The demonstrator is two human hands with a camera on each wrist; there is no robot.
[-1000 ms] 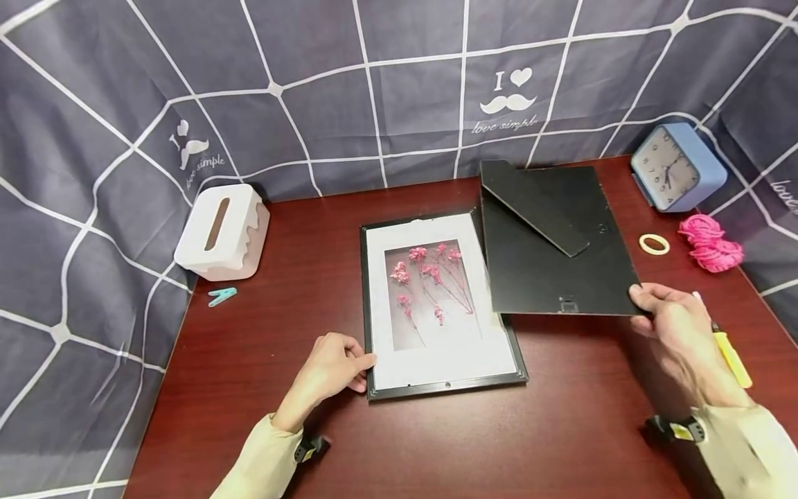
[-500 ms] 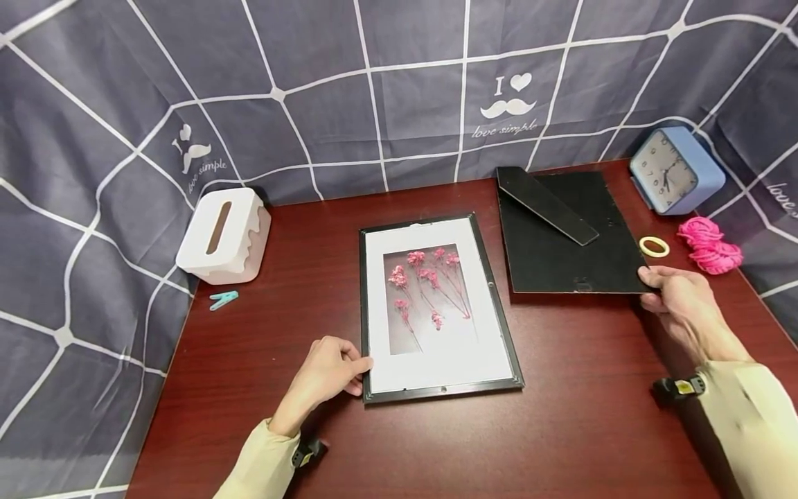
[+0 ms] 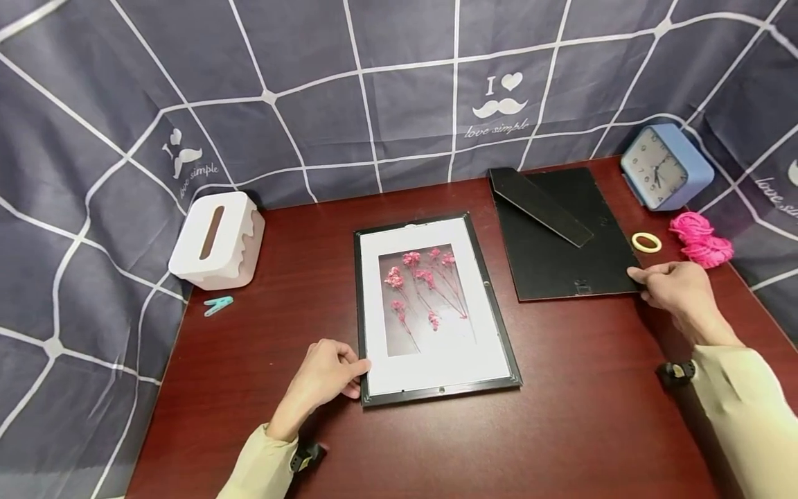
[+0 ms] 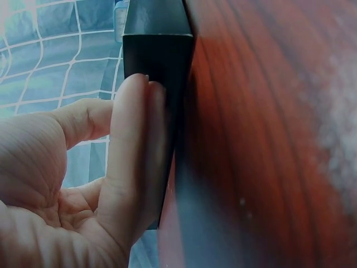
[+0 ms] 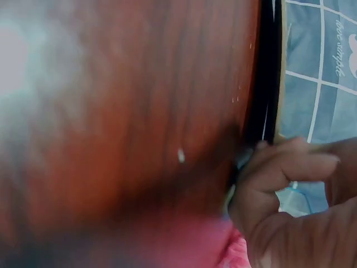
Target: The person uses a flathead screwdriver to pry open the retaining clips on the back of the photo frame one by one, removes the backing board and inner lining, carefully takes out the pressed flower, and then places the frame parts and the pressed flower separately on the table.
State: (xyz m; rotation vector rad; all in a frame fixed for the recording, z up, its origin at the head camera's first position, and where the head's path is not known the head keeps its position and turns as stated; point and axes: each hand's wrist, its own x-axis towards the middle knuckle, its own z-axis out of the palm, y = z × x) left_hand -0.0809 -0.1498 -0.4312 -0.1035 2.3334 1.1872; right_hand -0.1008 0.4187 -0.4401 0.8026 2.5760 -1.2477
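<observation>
On the surface (image 3: 436,450), just right of the framed flower picture (image 3: 420,303), apparently setting aside the black backing board (image 3: 551,262), pinched at its near right corner in the right grip (image 3: 681,291); holding the framed flower picture's left edge in the left grip (image 3: 324,376), likewise closed. Next, likely: settle board flat, release corner.

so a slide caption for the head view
Left hand holds a black rectangular frame around white mat and pink flowers; right hand pinches a corner of a flat black board.
</observation>
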